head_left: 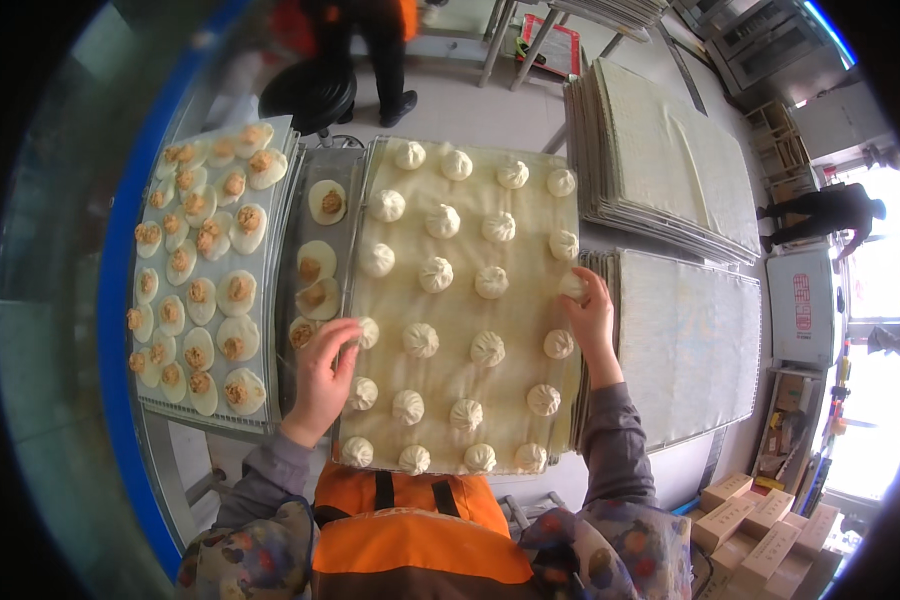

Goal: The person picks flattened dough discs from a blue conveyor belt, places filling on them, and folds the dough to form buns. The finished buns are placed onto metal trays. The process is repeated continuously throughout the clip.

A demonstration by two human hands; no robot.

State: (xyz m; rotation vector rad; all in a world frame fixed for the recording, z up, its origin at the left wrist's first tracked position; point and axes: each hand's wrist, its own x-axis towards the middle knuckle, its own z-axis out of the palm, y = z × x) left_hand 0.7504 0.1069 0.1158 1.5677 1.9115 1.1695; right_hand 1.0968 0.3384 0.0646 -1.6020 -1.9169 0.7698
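Observation:
Rows of pleated white buns (pixel 435 274) sit on a cloth-lined tray (pixel 460 373) in front of me. My right hand (pixel 592 312) is at the tray's right edge, its fingers and thumb closed around a bun (pixel 572 286). At the left edge, my left hand (pixel 324 372) has its thumb and fingers apart, the fingertips beside another bun (pixel 367 333); whether they touch it I cannot tell. Left of the tray, several flat dough wrappers with filling (pixel 328 203) lie on a grey surface, partly hidden by my left hand.
A stacked tray (pixel 283 150) at far left carries many filled dough wrappers (pixel 208 236). Two stacks of cloth-covered trays (pixel 660 150) (pixel 685 340) stand at right. A black round stool (pixel 308 97) and a person (pixel 378 50) are beyond; another person (pixel 825 212) is far right, above cardboard boxes (pixel 770 530).

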